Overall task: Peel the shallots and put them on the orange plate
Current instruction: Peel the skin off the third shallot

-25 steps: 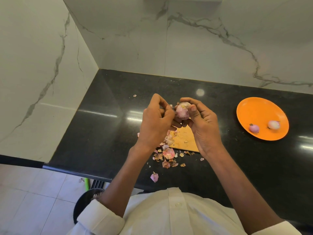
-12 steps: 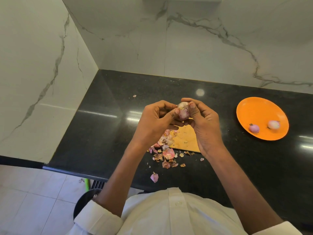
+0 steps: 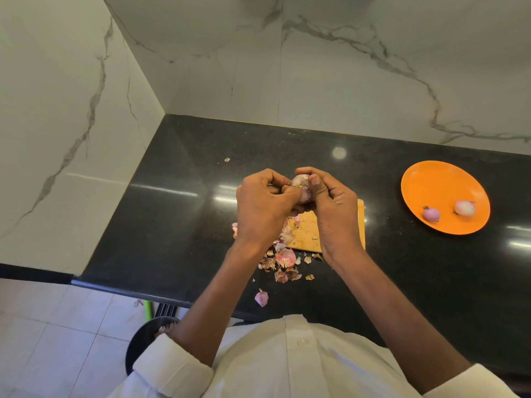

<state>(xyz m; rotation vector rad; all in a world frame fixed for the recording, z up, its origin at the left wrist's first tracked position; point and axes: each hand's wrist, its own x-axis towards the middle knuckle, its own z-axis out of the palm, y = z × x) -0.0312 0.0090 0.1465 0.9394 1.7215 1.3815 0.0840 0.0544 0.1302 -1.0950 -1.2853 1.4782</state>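
Note:
A pale pink shallot (image 3: 301,185) is held between both hands above the wooden cutting board (image 3: 309,234). My right hand (image 3: 330,208) grips it from the right, thumb on top. My left hand (image 3: 264,208) pinches at its left side with curled fingers and thumb. The shallot is mostly hidden by the fingers. At the right of the black counter sits the orange plate (image 3: 439,182) with two peeled shallots on it, one pink (image 3: 430,214) and one paler (image 3: 464,207).
Loose shallot skins (image 3: 283,261) lie on the board's left edge and on the black counter (image 3: 184,225) in front of it, one piece (image 3: 261,297) near the counter's front edge. Marble walls close the back and left. A dark round bin (image 3: 143,340) stands on the floor below.
My left hand has closed in on the shallot, its fingers curling tighter against the left side. The right hand keeps its hold. The plate and its two shallots are unchanged.

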